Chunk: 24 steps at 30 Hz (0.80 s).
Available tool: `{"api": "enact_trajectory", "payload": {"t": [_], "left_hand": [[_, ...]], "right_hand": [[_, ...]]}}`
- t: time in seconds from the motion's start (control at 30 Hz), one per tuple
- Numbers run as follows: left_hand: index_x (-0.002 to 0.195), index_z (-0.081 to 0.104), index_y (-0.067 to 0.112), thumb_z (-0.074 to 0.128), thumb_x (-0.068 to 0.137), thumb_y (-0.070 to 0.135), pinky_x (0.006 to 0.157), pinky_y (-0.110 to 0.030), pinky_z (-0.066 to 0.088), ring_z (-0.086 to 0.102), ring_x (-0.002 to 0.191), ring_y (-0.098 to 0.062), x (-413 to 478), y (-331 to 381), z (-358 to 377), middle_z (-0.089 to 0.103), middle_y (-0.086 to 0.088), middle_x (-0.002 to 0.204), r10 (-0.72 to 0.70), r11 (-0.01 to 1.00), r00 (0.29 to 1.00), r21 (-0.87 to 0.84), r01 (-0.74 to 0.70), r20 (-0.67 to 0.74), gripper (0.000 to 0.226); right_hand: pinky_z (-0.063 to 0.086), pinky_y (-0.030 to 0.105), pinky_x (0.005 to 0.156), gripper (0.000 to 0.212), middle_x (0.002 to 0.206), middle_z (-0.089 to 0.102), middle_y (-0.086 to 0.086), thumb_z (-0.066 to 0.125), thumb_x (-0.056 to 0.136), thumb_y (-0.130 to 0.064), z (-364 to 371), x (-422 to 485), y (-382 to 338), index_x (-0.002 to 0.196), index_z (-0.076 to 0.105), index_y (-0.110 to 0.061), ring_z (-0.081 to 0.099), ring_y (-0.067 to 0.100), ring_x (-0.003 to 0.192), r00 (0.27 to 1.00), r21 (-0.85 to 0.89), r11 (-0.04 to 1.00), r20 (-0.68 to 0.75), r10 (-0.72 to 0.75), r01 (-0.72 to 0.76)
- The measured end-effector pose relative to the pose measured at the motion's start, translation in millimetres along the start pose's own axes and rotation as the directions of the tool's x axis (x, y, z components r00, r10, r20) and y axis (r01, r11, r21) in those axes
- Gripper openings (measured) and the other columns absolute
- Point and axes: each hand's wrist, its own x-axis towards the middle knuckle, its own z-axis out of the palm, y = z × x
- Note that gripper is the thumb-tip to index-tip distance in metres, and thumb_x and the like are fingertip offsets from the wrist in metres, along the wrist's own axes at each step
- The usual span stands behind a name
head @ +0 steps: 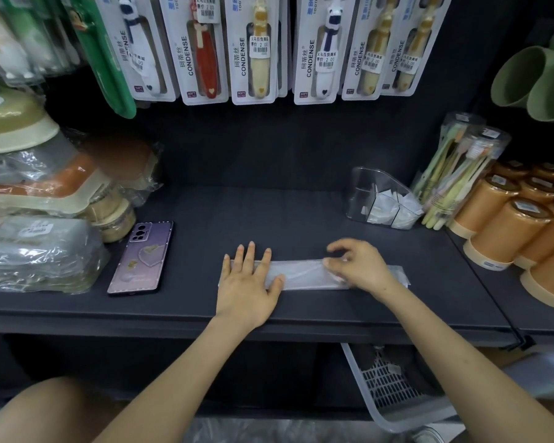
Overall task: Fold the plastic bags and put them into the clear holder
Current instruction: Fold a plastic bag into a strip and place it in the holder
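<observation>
Clear holder (362, 190) sits at the back right of the dark shelf (237, 212), and I'm using it as reference for everything. It has a slanted front and internal dividers, with folded white bags (383, 207) packed in its right-hand compartments. I can't count them from here. Touching or just right of the holder is a clear tube of toothbrushes (454, 174), tilted, with pastel handles inside. Further right of the holder is a block of orange cups (506, 231) lying on their sides, stacked. Above and right of it, green mugs (525, 81) hang. The plastic bag (304, 273) is in front of the holder, near the shelf's front edge. It lies flat as a long narrow strip running left-right and is well apart from the holder. My left hand (247, 282) is spread wide, fingers straight, palm pressing the strip's left end down. My right hand (359, 266) is narrow, fingers curled, pinching the strip's upper layer right of its middle. The strip's right end sticks out past the wrist. Far left of the holder, a purple phone (141, 257) lies back-up. Beyond that is a pile of film-wrapped goods (39, 251), but I can't tell what's in the wrap. Above and left of the holder, carded toothbrush packs (259, 49) hang in a row with price stickers. Below the holder, under the shelf, is a white slotted basket (384, 385); its contents are too dark to read.
</observation>
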Motion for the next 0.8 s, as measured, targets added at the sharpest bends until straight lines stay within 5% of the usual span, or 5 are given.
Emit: {"api": "enact_trajectory", "payload": {"t": [0.1,0.17,0.4,0.63,0.8], "left_hand": [[0.154,0.000,0.028,0.012,0.098,0.058,0.119,-0.044,-0.009,-0.013,0.148,-0.023,-1,0,0,-0.008,-0.007,0.162,0.000,1.000,1.000,-0.006,0.000,-0.001,0.065],[0.154,0.000,0.029,0.012,0.097,0.060,0.119,-0.046,-0.010,-0.013,0.148,-0.023,0,1,0,-0.008,-0.007,0.162,0.000,1.000,1.000,-0.008,0.000,0.001,0.066],[0.154,-0.002,0.031,0.013,0.096,0.062,0.118,-0.047,-0.012,-0.015,0.148,-0.023,0,0,0,-0.011,-0.007,0.161,-0.014,1.000,1.000,-0.006,0.014,0.017,0.067],[0.154,-0.001,0.032,0.007,0.093,0.065,0.119,-0.048,-0.010,-0.014,0.148,-0.023,1,0,3,-0.009,-0.006,0.162,-0.008,1.000,1.000,0.007,0.008,-0.004,0.070],[0.154,0.000,0.032,-0.003,0.083,0.070,0.119,-0.048,-0.010,-0.013,0.148,-0.023,1,0,3,-0.008,-0.006,0.162,-0.015,1.000,1.000,-0.003,0.015,-0.011,0.080]], "right_hand": [[0.046,0.036,0.086,0.035,0.100,0.070,-0.002,0.054,0.085,-0.037,9,-9,-5,0.115,0.069,-0.026,0.063,0.024,0.093,0.834,-0.409,0.870,-0.349,-0.428,0.275],[0.039,0.048,0.103,0.045,0.116,0.069,0.005,0.043,0.085,-0.039,28,-16,-11,0.118,0.068,-0.023,0.063,0.027,0.108,0.769,-0.586,0.709,-0.215,-0.602,0.392],[-0.016,0.050,0.115,0.085,0.162,0.002,-0.005,-0.019,0.073,-0.061,49,-28,7,0.152,0.005,-0.038,-0.004,0.014,0.148,0.958,-0.590,0.756,0.206,-0.198,0.283],[-0.014,0.051,0.115,0.101,0.162,0.001,-0.005,-0.029,0.063,-0.074,-9,-39,51,0.152,0.001,-0.037,-0.004,0.017,0.149,0.994,-0.662,0.745,0.109,-0.005,0.077],[-0.009,0.051,0.116,0.096,0.157,0.024,0.009,-0.026,0.082,-0.065,39,-37,2,0.150,0.028,-0.024,0.018,0.028,0.147,0.953,-0.591,0.753,0.110,-0.281,0.290]]}}
